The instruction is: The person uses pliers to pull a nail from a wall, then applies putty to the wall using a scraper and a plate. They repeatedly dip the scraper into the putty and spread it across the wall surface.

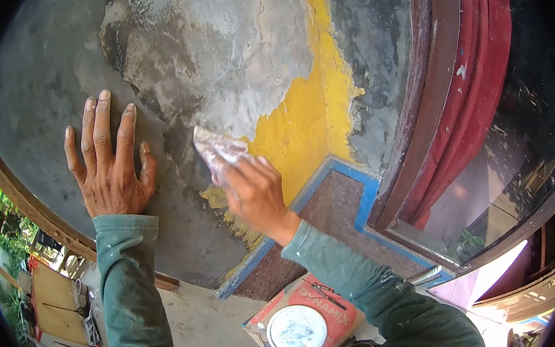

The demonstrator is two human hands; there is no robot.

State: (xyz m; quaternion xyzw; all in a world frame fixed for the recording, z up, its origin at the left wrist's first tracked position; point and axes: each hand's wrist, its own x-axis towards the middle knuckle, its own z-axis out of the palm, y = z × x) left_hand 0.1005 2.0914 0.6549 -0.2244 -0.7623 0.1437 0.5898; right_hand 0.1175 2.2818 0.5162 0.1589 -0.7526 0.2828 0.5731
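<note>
My left hand (112,163) lies flat with spread fingers against the bare grey wall (30,95). To its right, my right hand (252,188) is closed around a flat, white-smeared scraper (213,146). The scraper's pointed corner is at the wall, by the edge of a patch with whitish smears (218,80). Beside that hand runs peeling yellow paint (296,126). Much of the scraper is hidden behind my fingers. Below, a round white lid or dish (296,330) with grey-white smears rests on a red printed box or bag (269,314).
A blue-edged brown ledge (332,202) juts from the wall's foot. On the right stand a dark wooden frame (425,96), a red curtain (461,107) and dark reflective glass (522,128). Plants (18,236) and household items show at lower left. A thin dark tool (323,292) lies by the lid.
</note>
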